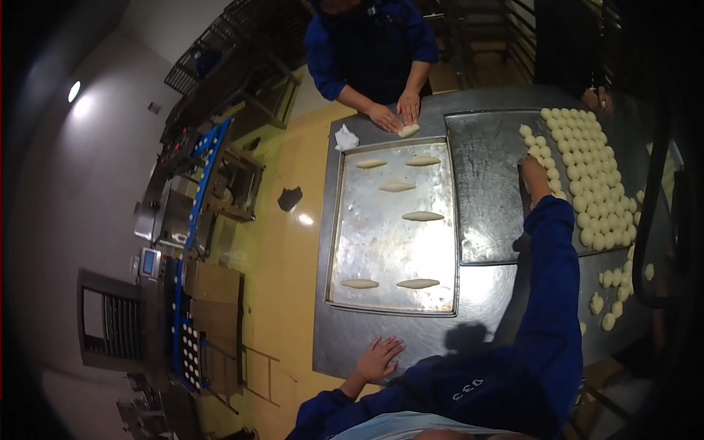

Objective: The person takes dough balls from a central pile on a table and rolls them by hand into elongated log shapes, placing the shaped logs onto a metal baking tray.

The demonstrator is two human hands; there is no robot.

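Note:
My left hand (pixel 380 358) rests flat on the near edge of the metal table, fingers spread, holding nothing. Stretched far forward, my right hand (pixel 534 178) is closed beside a short column of round dough balls (pixel 540 150) on a dark tray (pixel 484 213). Whatever its curled fingers hold, if anything, is hidden. Left of that tray lies a shiny metal baking tray (pixel 374 249) carrying several spindle-shaped dough pieces (pixel 423 216), spaced apart. Across the table, a co-worker's two hands (pixel 396 117) press on a piece of dough (pixel 408 130) at the baking tray's far edge.
A large block of dough balls (pixel 590 176) fills the dark tray's right side, with looser balls (pixel 616 290) nearer me. A crumpled white cloth (pixel 346 138) sits by the baking tray's far left corner. Another person's hand (pixel 598 100) shows far right. Left stands a blue conveyor (pixel 198 194).

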